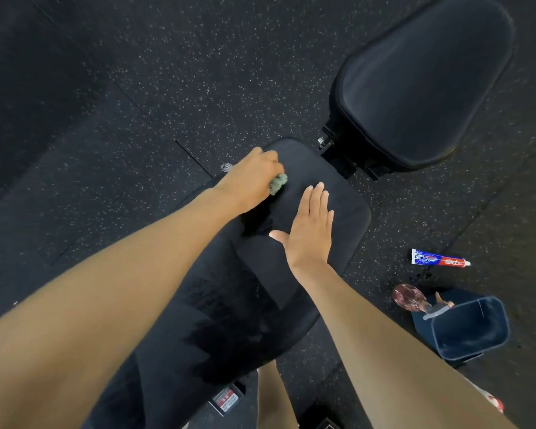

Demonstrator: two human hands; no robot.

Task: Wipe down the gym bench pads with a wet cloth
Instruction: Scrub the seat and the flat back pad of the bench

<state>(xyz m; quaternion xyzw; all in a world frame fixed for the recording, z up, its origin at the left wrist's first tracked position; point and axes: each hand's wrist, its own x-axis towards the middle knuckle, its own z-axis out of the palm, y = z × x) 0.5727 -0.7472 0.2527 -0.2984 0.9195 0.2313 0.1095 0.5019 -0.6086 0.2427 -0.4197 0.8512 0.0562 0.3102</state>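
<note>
Floor (167, 72): lies under everything.
Long bench pad (338, 212): runs from bottom left to frame centre.
Second pad (421, 85): upper right, just beyond the long bench pad's far end.
Left hand (251, 178): at that pad's far left edge, curled round the cloth (278, 183), which touches the pad.
Right hand (310, 233): flat on the same pad, right of the cloth.
Tube (440, 261): on the floor, right of the long bench pad.
Bucket (471, 329): lower right, below the tube.

Print on the toothpaste tube (440, 261) and frame sticker (226, 401) is illegible.
</note>
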